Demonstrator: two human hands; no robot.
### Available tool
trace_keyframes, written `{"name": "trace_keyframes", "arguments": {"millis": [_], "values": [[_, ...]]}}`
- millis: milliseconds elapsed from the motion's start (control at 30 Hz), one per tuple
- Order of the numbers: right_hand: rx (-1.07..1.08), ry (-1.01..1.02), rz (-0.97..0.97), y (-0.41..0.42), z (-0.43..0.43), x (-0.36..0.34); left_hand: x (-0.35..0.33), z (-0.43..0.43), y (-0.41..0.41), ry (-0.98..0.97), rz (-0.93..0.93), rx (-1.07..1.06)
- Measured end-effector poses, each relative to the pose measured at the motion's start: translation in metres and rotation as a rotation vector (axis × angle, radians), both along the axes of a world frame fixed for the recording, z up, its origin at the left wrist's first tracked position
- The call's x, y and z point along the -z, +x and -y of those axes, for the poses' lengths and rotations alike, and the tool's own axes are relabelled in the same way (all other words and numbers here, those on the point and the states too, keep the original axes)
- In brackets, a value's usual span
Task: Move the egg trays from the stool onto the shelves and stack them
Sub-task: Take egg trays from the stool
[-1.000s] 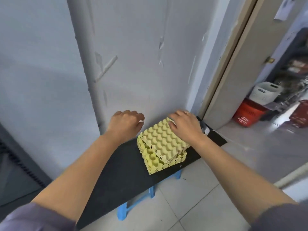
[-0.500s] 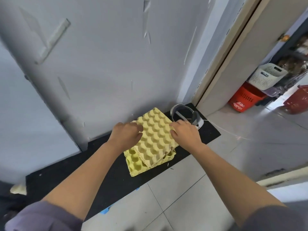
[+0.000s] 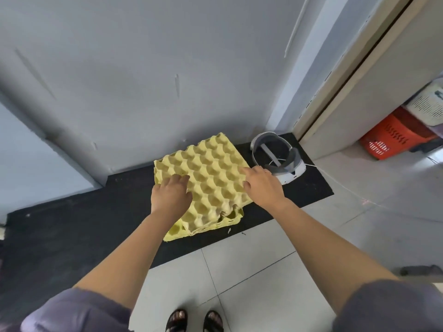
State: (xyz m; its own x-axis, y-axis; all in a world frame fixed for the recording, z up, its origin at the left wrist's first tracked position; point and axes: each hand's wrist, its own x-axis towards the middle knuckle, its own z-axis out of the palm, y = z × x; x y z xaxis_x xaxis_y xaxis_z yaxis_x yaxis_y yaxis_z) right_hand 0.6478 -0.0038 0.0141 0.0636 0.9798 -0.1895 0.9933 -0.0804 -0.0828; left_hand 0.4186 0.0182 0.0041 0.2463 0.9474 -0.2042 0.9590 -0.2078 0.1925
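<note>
A stack of yellow egg trays (image 3: 233, 218) sits on a long black surface (image 3: 96, 212) against the wall. The top egg tray (image 3: 211, 173) lies skewed over the stack, its far corner toward the wall. My left hand (image 3: 171, 195) grips the top tray's left side, fingers curled over its cups. My right hand (image 3: 262, 185) holds its right edge, thumb on top and fingers past the rim. No shelves are in view.
A white and grey headset (image 3: 280, 159) lies on the black surface just right of the trays. A doorway at right shows a red basket (image 3: 393, 137) and a white basket (image 3: 429, 109). Tiled floor (image 3: 239, 271) and my sandalled feet (image 3: 194, 319) are below.
Both hands moved from the stack's far edges onto the top tray's sides, and that tray has come loose and turned askew. The view tilted down and closer.
</note>
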Motion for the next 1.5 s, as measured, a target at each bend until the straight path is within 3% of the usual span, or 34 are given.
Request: {"name": "trace_keyframes", "arguments": {"millis": [200,367,433,567,667,833,1033,1167,1300,1500], "values": [[0.127,-0.030,0.035,0.024,-0.021,0.075,0.073,-0.002,0.011,-0.075,0.032,-0.214],[0.341,-0.151,-0.156,0.028,-0.037,0.116,0.109,0.000,0.018,-0.169,0.155,-0.265],[0.391,-0.112,-0.173,0.024,-0.038,0.119,0.112,-0.002,0.018,-0.205,0.258,-0.346],[0.497,0.008,-0.097,0.015,-0.037,0.107,0.109,-0.009,0.005,-0.229,0.282,-0.307],[0.483,-0.013,-0.068,0.011,-0.031,0.108,0.107,-0.014,-0.009,-0.153,0.323,-0.350],[0.482,-0.043,-0.063,0.005,-0.024,0.111,0.111,-0.024,-0.023,-0.168,0.492,-0.627],[0.510,-0.002,-0.051,0.001,-0.028,0.106,0.122,-0.024,-0.032,-0.189,0.516,-0.650],[0.545,0.049,-0.228,0.004,-0.031,0.107,0.114,-0.032,-0.034,-0.166,0.564,-0.651],[0.582,-0.053,-0.395,0.009,-0.036,0.106,0.102,-0.034,-0.035,-0.222,0.615,-0.673],[0.719,-0.092,-0.706,0.009,-0.041,0.101,0.104,-0.030,-0.034,-0.280,0.539,-0.649]]}}
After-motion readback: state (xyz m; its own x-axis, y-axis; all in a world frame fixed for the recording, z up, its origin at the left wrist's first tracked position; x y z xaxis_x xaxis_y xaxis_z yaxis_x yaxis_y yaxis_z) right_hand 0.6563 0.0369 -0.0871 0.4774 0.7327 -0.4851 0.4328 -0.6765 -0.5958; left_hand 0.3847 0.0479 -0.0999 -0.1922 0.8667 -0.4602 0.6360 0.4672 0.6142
